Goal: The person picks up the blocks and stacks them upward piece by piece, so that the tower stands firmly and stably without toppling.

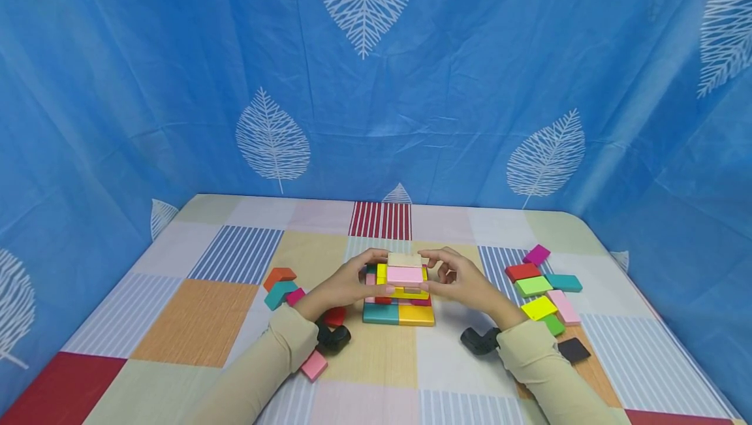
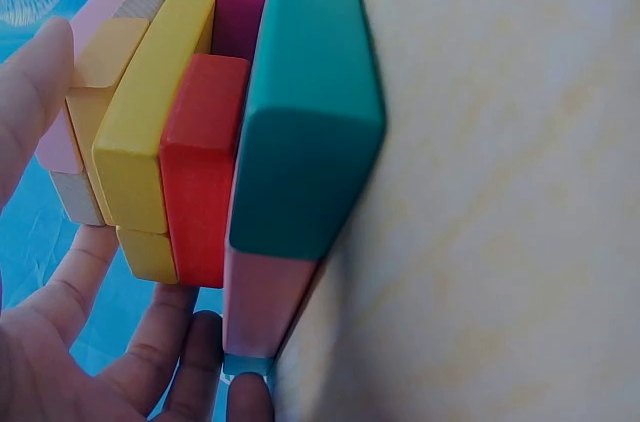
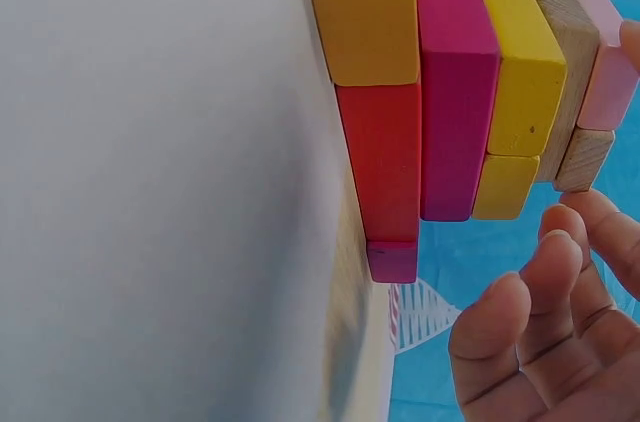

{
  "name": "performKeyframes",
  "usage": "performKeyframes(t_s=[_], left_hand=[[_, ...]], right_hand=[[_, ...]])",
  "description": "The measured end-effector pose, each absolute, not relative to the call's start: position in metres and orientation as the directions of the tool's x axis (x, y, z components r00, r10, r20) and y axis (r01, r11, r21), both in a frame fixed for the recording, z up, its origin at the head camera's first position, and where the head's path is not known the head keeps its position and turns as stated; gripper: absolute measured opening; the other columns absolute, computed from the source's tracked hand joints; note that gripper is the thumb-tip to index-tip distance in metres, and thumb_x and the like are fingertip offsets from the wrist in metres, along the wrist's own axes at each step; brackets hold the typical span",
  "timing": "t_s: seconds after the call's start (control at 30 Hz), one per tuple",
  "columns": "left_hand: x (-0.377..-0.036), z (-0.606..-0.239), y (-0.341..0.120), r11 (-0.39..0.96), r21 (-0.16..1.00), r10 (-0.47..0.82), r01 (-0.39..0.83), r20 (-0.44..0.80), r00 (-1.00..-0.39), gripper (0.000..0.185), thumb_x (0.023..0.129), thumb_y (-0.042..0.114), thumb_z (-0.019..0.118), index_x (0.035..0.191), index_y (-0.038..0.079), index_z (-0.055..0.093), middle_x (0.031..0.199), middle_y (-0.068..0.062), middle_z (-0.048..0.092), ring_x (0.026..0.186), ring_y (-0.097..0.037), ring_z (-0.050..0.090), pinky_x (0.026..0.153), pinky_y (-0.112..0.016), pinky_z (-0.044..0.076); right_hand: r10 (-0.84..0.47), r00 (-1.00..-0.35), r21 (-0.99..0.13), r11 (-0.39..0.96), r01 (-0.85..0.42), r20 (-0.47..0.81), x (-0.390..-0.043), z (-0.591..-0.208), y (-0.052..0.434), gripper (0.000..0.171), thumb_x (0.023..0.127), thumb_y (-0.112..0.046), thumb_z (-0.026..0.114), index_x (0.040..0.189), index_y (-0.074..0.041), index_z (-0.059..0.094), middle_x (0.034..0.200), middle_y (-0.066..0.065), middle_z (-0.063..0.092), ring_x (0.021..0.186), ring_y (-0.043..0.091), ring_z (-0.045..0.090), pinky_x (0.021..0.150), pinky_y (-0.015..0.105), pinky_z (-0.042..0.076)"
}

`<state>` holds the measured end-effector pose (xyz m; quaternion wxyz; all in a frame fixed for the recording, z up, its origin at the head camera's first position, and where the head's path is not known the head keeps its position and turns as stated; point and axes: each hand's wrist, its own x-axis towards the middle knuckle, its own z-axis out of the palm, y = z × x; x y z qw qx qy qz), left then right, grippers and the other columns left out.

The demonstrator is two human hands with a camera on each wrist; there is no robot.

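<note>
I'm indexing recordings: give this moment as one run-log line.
left hand: touching block stack | right hand: touching same stack | pink block: top layer | loose blocks: both sides

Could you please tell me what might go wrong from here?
An uneven nudge from the left hand or right hand, close around the top of the stack, might shift the upper pink block or the pale wooden block behind it. A harder bump could topple the stack. The left sleeve might also brush the loose pink block beside it.
</note>
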<state>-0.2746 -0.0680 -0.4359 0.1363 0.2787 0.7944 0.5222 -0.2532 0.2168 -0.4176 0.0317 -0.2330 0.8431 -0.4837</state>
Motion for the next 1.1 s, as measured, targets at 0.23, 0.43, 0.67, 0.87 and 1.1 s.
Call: performKeyframes(t_s=[0.23,0.43,0.67,0.87,1.1], left_hand=[[-0.274,-0.434,-0.068,0.303,0.899,0.583,0.316,0.087,-0.808,0.07,0.098,0.026,0.081,0.156,0.001,0.048,0.153,-0.021,0.056,0.141,-0.04,0.049,0.118,-0.066,0.041],[-0.273,-0.433,-0.071,0.297,0.904,0.584,0.308,0.083,-0.808,0.074,0.1,0.036,0.079,0.158,0.002,0.047,0.155,-0.022,0.054,0.142,-0.041,0.047,0.119,-0.07,0.037],[-0.275,-0.434,-0.07,0.282,0.906,0.587,0.316,0.098,-0.804,0.07,0.101,0.03,0.079,0.157,0.001,0.048,0.153,-0.021,0.056,0.142,-0.041,0.048,0.12,-0.067,0.037],[-0.275,-0.434,-0.069,0.304,0.903,0.565,0.304,0.086,-0.821,0.068,0.1,0.027,0.08,0.156,0.002,0.049,0.152,-0.021,0.056,0.141,-0.041,0.049,0.119,-0.066,0.04],[-0.273,-0.433,-0.069,0.317,0.902,0.556,0.295,0.075,-0.828,0.07,0.099,0.029,0.08,0.156,0.002,0.049,0.154,-0.021,0.056,0.142,-0.04,0.049,0.119,-0.064,0.04]], right_hand=[[-0.429,-0.883,-0.826,0.417,-0.379,0.188,-0.253,-0.417,0.216,0.056,0.092,-0.005,0.084,0.142,0.008,0.062,0.115,0.017,0.064,0.081,0.016,0.054,0.065,0.024,0.048],[-0.416,-0.887,-0.827,0.414,-0.38,0.2,-0.254,-0.417,0.218,0.052,0.09,-0.006,0.085,0.137,0.008,0.066,0.114,0.021,0.064,0.081,0.018,0.054,0.066,0.025,0.047],[-0.418,-0.883,-0.833,0.395,-0.388,0.214,-0.256,-0.418,0.219,0.049,0.09,-0.005,0.085,0.134,0.009,0.069,0.113,0.021,0.065,0.081,0.017,0.054,0.066,0.025,0.046],[-0.448,-0.878,-0.819,0.431,-0.378,0.169,-0.26,-0.412,0.228,0.052,0.093,-0.007,0.084,0.139,0.009,0.065,0.117,0.022,0.064,0.085,0.019,0.056,0.071,0.025,0.05],[-0.363,-0.921,-0.732,0.589,-0.343,0.139,-0.266,-0.389,0.283,0.034,0.102,-0.008,0.075,0.131,0.007,0.071,0.122,0.025,0.07,0.093,0.021,0.061,0.073,0.027,0.056]])
